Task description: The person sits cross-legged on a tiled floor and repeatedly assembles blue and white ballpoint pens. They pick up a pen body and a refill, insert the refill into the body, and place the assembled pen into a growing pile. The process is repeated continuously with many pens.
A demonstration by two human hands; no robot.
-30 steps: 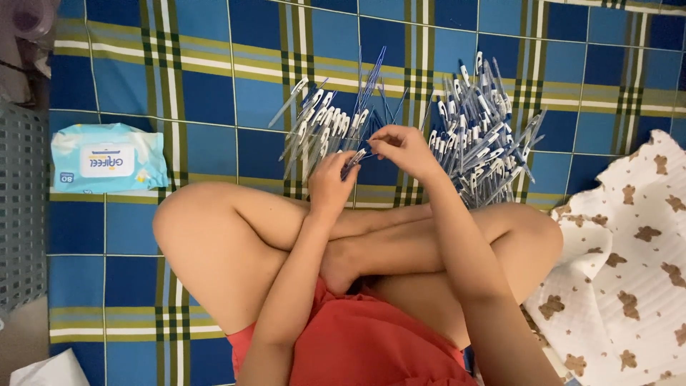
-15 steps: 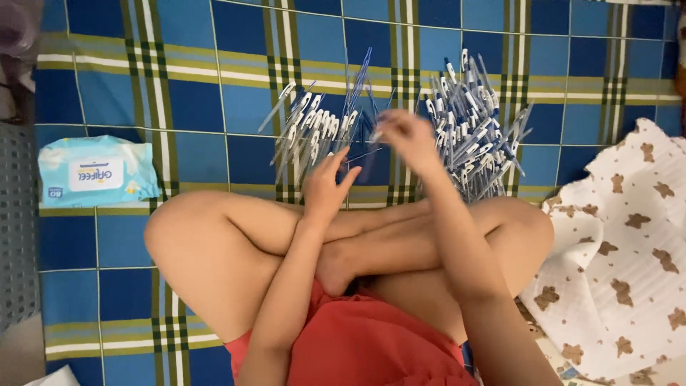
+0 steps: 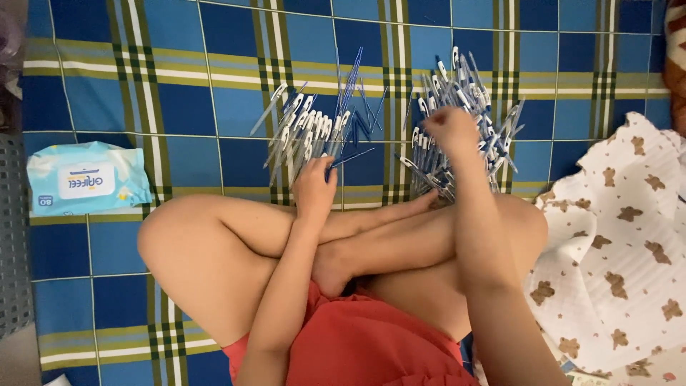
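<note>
Left hand (image 3: pixel 314 187) pinches blue refill, frame centre, at near edge of finished-pen pile (image 3: pixel 307 132). Right hand (image 3: pixel 450 130) closed, grasp unclear, over larger pen-barrel pile (image 3: pixel 464 107), upper right. Judged partway; much left.

Blanket (image 3: pixel 214 107): showing blue and navy checks crossed by olive, white and dark green stripes. Pens (image 3: pixel 464 100) under the right hand (image 3: pixel 450 132): showing white and blue. Pens by the left hand (image 3: pixel 314 189): showing the same. Wipes packet (image 3: pixel 86 179): light blue, white label. Cloth (image 3: pixel 629 236): cream, brown bear print. Shorts (image 3: pixel 371 350): red.
</note>
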